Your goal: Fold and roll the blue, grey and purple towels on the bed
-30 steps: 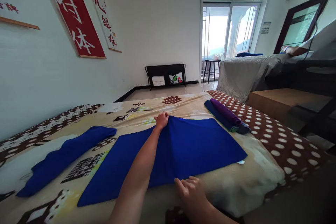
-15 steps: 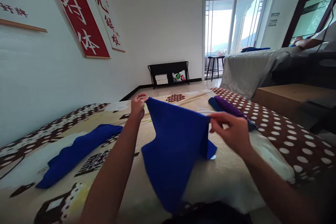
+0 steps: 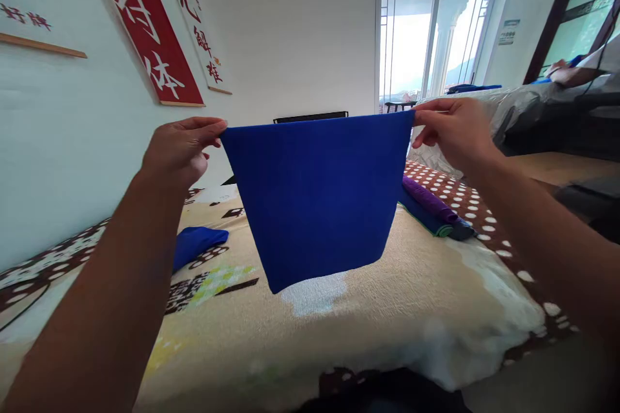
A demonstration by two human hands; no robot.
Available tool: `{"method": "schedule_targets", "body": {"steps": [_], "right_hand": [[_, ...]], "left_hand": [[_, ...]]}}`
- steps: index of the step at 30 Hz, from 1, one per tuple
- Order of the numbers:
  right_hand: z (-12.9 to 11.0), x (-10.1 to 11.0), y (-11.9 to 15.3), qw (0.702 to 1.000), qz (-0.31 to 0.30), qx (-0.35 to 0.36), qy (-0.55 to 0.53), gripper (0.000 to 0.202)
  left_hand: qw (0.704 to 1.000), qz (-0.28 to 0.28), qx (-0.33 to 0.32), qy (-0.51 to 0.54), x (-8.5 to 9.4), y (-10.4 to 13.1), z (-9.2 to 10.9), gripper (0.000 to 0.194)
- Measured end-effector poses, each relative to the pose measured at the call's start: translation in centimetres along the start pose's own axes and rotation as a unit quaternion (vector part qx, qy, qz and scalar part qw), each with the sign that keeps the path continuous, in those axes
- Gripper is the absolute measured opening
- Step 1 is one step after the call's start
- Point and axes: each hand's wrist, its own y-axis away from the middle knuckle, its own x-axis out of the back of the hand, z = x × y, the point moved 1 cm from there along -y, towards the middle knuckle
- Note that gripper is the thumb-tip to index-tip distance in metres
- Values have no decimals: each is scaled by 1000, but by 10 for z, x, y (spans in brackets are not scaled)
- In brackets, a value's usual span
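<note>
A blue cloth (image 3: 320, 200) hangs stretched between my hands, lifted above the blanket (image 3: 397, 316). Its upper left corner is pinched by my left hand (image 3: 181, 145). At the upper right corner, the fingers of my right hand (image 3: 453, 132) pinch the fabric. The top edge runs taut and nearly level, and the lower edge hangs free. Behind my left forearm lies another blue cloth (image 3: 198, 245), partly hidden. To the right, a purple rolled cloth (image 3: 429, 200) rests beside a dark blue rolled one (image 3: 426, 219) with a green edge.
Brown polka-dot fabric (image 3: 484, 219) borders the blanket on the right. A plastic-covered surface (image 3: 504, 110) stands at the back right, with another person's arm (image 3: 576, 76) over it. Behind the cloth, a black rack (image 3: 310, 117) shows only its top against the wall.
My hands have risen and moved apart. The blue cloth, bunched and hanging in a point before, is now spread into a flat four-sided sheet.
</note>
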Motion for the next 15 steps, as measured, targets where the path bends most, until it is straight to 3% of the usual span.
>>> {"method": "schedule_targets", "body": {"steps": [7, 15], "right_hand": [[-5, -1, -10, 992, -42, -77, -87, 5], [15, -13, -14, 973, -2, -165, -164, 15]], "left_hand": [[999, -13, 21, 26, 1, 3, 4, 36], [992, -56, 78, 85, -3, 5, 0, 27]]}}
